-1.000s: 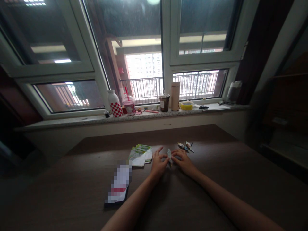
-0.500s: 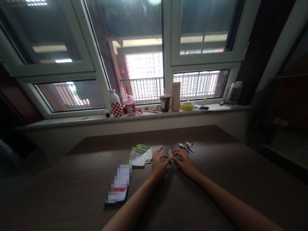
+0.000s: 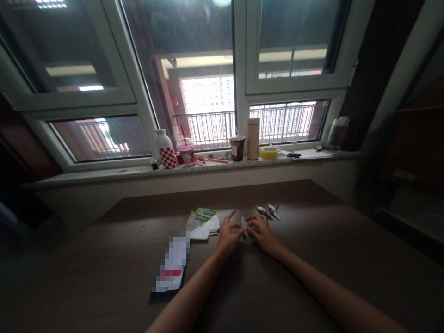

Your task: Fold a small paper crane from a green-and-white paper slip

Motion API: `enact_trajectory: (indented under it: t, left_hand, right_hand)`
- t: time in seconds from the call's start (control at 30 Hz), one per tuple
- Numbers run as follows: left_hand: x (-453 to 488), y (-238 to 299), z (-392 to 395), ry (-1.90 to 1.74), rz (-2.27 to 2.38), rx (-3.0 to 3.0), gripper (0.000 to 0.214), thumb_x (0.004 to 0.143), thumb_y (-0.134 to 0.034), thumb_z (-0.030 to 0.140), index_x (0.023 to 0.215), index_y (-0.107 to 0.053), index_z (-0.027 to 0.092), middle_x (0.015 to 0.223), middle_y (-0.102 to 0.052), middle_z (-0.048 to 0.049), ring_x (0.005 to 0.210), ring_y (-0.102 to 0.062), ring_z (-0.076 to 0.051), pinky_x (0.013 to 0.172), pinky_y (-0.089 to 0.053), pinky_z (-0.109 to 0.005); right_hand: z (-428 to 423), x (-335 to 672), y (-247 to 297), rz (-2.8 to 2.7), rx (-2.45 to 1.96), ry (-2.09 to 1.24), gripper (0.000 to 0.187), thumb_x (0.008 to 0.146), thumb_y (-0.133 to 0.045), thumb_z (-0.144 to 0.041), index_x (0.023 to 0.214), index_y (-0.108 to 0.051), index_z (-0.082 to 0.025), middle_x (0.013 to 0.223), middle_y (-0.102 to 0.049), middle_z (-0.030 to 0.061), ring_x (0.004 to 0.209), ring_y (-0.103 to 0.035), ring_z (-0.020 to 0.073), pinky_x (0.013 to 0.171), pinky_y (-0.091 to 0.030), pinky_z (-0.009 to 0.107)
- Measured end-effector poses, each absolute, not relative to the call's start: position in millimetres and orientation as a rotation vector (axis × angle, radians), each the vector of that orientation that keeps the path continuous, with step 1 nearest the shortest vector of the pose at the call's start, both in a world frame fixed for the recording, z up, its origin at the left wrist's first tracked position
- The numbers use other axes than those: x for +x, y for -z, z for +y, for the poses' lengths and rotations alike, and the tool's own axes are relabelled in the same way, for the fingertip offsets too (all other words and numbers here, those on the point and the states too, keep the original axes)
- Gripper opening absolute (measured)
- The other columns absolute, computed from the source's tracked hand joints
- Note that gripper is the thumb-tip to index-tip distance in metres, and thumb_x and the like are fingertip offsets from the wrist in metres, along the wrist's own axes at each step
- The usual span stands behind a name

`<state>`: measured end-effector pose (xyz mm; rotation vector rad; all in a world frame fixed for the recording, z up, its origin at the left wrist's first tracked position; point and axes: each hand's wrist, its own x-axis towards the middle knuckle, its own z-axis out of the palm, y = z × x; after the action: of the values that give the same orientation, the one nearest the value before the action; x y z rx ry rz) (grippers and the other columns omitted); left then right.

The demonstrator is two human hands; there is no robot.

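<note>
Between my two hands, a small folded piece of patterned paper [image 3: 243, 224] stands above the table. My left hand [image 3: 229, 235] pinches its left side with the thumb and a finger, while another finger sticks up. From the other side, my right hand [image 3: 262, 233] grips the paper with bent fingertips. Just beyond my right hand lie folded paper figures [image 3: 268, 212] with pointed tips. Left of my left hand are several green-and-white printed paper sheets [image 3: 203, 223], partly overlapping. The fingers hide part of the folded paper.
A phone [image 3: 171, 266] with a blurred-out screen lies on the brown table [image 3: 138, 222] at left. Along the windowsill [image 3: 208, 169] stand a checkered bottle [image 3: 166, 150], a pink drink cup [image 3: 187, 151], a dark cup [image 3: 237, 149], a tan flask [image 3: 253, 138], yellow tape [image 3: 269, 153] and scissors [image 3: 293, 155].
Both hands have shifted very slightly left with the folded paper between them. The paper leans a little differently. Everything else on the table stays put.
</note>
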<state>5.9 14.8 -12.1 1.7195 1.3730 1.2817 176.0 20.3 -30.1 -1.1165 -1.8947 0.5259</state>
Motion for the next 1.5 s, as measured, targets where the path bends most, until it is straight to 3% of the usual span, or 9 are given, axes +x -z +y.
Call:
enact_trajectory:
  t: [0.27,0.6,1.0,1.3,1.5]
  left_hand:
    - [7,17,15,-1.368,1.368,1.662,0.004,0.072,-0.074,0.018,0.070,-0.075,0.020,0.141,-0.056,-0.0085,0.134,-0.046,-0.026,0.118,-0.028,-0.046]
    - [7,23,17,-1.351,1.430,1.693,0.004,0.071,-0.077,0.023,0.072,-0.075,0.019,0.137,-0.059,-0.0106,0.131,-0.049,-0.027,0.116,-0.031,-0.047]
    - [9,25,17,-1.292,1.454,1.714,0.008,0.071,-0.071,0.010,0.073,-0.071,0.018,0.144,-0.050,-0.0100,0.137,-0.041,-0.027,0.117,-0.028,-0.048]
    - [12,22,13,-1.337,1.487,1.711,0.003,0.076,-0.070,0.018,0.076,-0.073,0.019,0.139,-0.052,-0.0101,0.135,-0.042,-0.027,0.117,-0.028,-0.048]
    - [12,24,15,-1.321,1.450,1.720,0.008,0.071,-0.070,0.011,0.071,-0.070,0.019,0.138,-0.054,-0.0092,0.135,-0.043,-0.027,0.117,-0.029,-0.049]
  right_hand:
    - [25,178,33,-1.793,-1.169,-0.470,0.017,0.088,-0.056,-0.035,0.082,-0.067,-0.024,0.108,-0.066,0.0068,0.115,-0.049,0.0259,0.105,-0.035,0.045]
    - [21,178,27,-1.800,-1.134,-0.483,0.015,0.087,-0.057,-0.034,0.083,-0.067,-0.024,0.108,-0.066,0.0063,0.115,-0.050,0.0264,0.105,-0.034,0.045]
    - [22,175,33,-1.852,-1.160,-0.508,0.012,0.087,-0.057,-0.029,0.082,-0.067,-0.025,0.113,-0.065,0.0058,0.118,-0.046,0.0262,0.107,-0.033,0.048]
    - [24,178,32,-1.807,-1.173,-0.517,0.014,0.087,-0.057,-0.032,0.083,-0.067,-0.024,0.112,-0.065,0.0064,0.118,-0.048,0.0265,0.107,-0.034,0.047]
    - [21,176,31,-1.834,-1.172,-0.539,0.012,0.086,-0.057,-0.030,0.082,-0.068,-0.025,0.114,-0.064,0.0054,0.120,-0.045,0.0268,0.108,-0.033,0.047]
